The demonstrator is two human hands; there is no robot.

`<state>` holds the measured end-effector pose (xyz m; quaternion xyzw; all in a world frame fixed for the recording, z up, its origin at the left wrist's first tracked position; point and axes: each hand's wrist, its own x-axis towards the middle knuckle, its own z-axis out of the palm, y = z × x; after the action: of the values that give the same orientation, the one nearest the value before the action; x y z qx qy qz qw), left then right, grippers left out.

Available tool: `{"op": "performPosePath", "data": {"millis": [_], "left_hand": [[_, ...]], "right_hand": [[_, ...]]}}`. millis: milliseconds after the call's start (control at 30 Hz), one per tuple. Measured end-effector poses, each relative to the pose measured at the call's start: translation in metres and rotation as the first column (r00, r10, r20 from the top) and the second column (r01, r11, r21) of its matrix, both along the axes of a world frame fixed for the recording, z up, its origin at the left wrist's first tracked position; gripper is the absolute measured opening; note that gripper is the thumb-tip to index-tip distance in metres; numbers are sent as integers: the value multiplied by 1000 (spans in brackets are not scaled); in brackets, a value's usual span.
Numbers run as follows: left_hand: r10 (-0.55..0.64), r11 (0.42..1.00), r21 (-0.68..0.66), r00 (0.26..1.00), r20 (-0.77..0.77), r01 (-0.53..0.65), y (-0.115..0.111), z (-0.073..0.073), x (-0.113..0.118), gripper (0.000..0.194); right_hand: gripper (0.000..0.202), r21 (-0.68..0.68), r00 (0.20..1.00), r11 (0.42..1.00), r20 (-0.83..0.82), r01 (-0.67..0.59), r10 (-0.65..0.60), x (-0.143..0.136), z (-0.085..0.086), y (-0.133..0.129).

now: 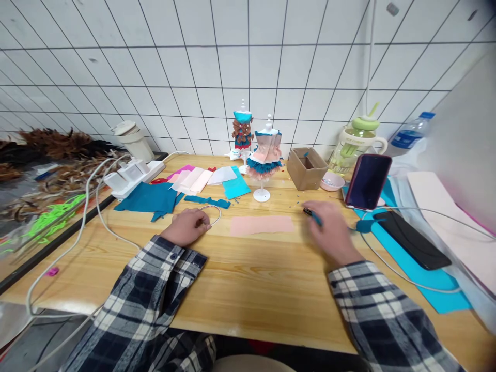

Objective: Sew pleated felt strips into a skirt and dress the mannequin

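My left hand point(188, 226) rests on the table with curled fingers, pinching a thin white cord point(218, 213) that bows out in a small loop. My right hand point(331, 227) is blurred, its fingers closed round a small black-and-teal object point(314, 217) whose kind I cannot make out. Between the hands a strip of pink fabric point(262, 225) lies flat. Just behind it stands a miniature dress form point(267, 150) in a pink pleated top with a teal and pink frilled skirt. A narrow teal fabric strip point(208, 200) lies beyond my left hand.
A second dressed form point(242, 129) stands by the tiled wall. Teal cloth point(149, 199) and a power strip point(135, 178) are at left. A cardboard box point(306, 169), a pink bowl point(332, 181), a propped phone point(368, 181) and a black phone point(413, 240) are at right, with cables.
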<state>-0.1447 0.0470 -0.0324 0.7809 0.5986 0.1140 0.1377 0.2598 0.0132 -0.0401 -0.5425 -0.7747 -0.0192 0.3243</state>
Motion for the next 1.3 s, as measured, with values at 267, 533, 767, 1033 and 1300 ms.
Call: {"op": "performPosePath", "data": {"millis": [267,533,767,1033,1300], "left_hand": [[205,972,-106,546,812,-208,-5,3,30,22],[394,907,-422,-370,841,7,-2,5,43,17],[-78,996,88,273,959,-26,-26,-1,69,27],[-182,969,101,376,909,225,-43,-13,140,24],[-402,885,168,530,747,435,-39,-4,137,36]], "right_hand": [[28,-323,924,910,189,-260,331,-58,0,-18],[25,-239,956,937,84,-253,280,-48,-2,-15],[27,-130,959,955,-135,-267,250,-59,-2,-15],[48,18,859,978,-475,-208,191,-106,5,-28],[51,-53,778,968,-607,-244,163,-91,-3,-26]]}}
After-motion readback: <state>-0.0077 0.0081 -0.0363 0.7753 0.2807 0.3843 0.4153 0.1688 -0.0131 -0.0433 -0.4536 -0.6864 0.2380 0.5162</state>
